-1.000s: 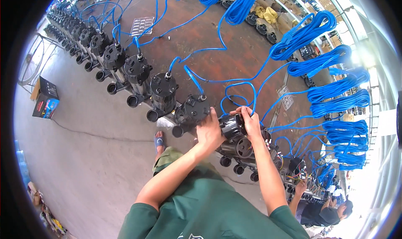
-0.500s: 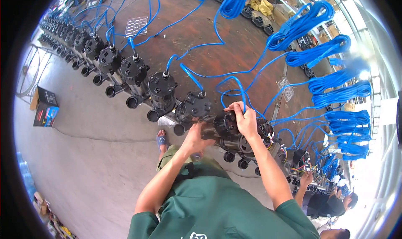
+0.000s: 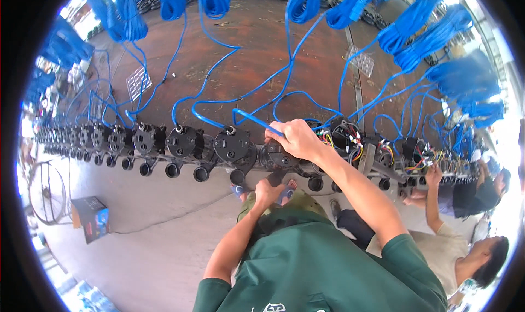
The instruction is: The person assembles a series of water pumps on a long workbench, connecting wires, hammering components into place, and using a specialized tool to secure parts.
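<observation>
In front of me stands a black pump (image 3: pixel 282 158) with a round top cover, in a long row of similar pumps. My right hand (image 3: pixel 298 140) is over that cover, fingers closed round a blue cable (image 3: pixel 254 118) that bends away to the left. Lower down, my left hand (image 3: pixel 268 193) is closed on the black outlet port (image 3: pixel 278 176) on the pump's near side. Its fingertips are partly hidden. The neighbouring pump (image 3: pixel 234 147) on the left has its own blue cable coming out of a metal fitting on top.
Right of my hands, an uncovered pump (image 3: pixel 347 134) shows coloured wires. Coiled blue cables (image 3: pixel 306 3) hang or lie beyond the row, their leads crossing a reddish-brown surface (image 3: pixel 180 44). A co-worker in a beige shirt (image 3: pixel 437 252) reaches in from the right. A cardboard box (image 3: pixel 92 219) stands on the floor at left.
My view has turned, so the row now runs nearly level. The cable that rose in a loop from my right hand now slants left. My left hand has gone from open beside the pump to gripping its port.
</observation>
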A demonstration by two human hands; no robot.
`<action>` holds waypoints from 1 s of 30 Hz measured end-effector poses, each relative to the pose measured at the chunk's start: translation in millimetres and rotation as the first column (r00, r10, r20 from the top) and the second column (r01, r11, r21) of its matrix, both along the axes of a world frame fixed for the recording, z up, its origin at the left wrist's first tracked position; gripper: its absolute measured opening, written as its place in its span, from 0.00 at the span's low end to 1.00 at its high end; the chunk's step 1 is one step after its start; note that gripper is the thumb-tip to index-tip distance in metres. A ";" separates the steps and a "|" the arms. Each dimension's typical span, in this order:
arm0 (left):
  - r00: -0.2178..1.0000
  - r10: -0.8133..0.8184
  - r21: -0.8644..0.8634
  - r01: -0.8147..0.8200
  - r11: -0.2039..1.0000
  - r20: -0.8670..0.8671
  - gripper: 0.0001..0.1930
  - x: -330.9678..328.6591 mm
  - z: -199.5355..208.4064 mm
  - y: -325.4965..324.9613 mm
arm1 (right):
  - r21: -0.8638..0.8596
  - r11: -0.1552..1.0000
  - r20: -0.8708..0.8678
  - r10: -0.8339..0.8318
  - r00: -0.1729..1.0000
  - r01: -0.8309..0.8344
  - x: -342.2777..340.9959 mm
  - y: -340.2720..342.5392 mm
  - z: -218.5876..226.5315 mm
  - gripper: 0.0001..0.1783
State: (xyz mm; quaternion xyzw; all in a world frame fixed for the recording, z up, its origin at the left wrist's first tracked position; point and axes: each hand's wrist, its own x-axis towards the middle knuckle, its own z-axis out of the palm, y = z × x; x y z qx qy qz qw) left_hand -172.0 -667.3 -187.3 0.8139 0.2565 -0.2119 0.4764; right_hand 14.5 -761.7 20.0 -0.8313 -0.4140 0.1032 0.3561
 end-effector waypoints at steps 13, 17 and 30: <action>0.997 0.014 -0.088 -0.008 0.996 0.070 0.29 5.5 27.9 -4.6 | 0.031 0.999 -0.021 0.033 0.999 -0.032 2.4 -5.6 -0.3 0.05; 0.995 -0.026 -0.052 0.031 0.998 0.098 0.31 2.9 16.9 -1.5 | -0.023 0.995 -0.011 0.092 0.996 -0.092 5.3 -2.6 1.2 0.07; 0.879 0.397 -0.756 -0.066 0.651 0.265 0.49 23.0 167.5 38.4 | 0.081 0.996 -0.037 0.037 0.999 -0.034 2.4 -4.5 -6.4 0.07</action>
